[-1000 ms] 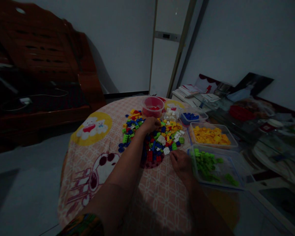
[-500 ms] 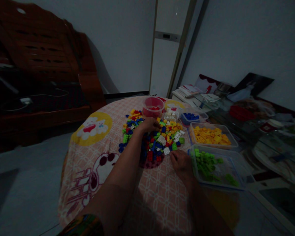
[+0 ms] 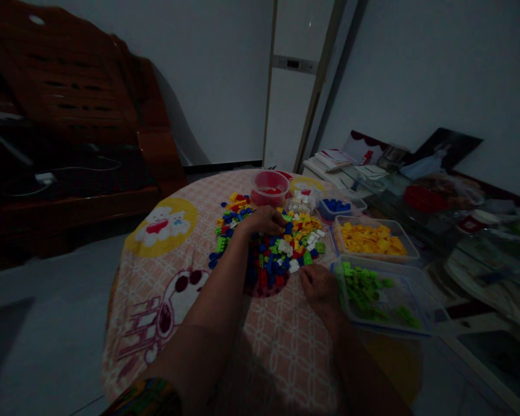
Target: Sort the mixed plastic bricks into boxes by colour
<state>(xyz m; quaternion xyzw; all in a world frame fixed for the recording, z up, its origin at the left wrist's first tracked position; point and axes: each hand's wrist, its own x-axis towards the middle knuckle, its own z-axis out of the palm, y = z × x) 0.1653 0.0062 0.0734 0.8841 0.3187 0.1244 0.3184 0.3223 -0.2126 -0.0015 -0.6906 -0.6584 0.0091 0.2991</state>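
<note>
A mixed heap of toy building bricks [image 3: 271, 263] in red, blue, green, yellow and white lies on the round table. My left hand [image 3: 265, 221] reaches over the heap's middle, fingers bent down and drawn together among the bricks. What its fingertips grip, if anything, is too dark and small to tell. At the heap's near right edge rests my right hand [image 3: 319, 287], its fingers curled in; their inside is hidden. Just beyond its fingertips is a white brick [image 3: 293, 266]. To its right stands a clear box of green bricks [image 3: 364, 294].
Behind the green box is a box of yellow bricks [image 3: 372, 240], then one of blue bricks [image 3: 335, 205]. A pink-looking round tub [image 3: 269, 186] with red pieces stands behind the heap, beside white bricks [image 3: 300, 201]. A cluttered glass table [image 3: 433, 231] adjoins on the right.
My left hand has shifted very slightly to the right over the heap, and a few bricks near its wrist lie differently. My right hand has stayed in place.
</note>
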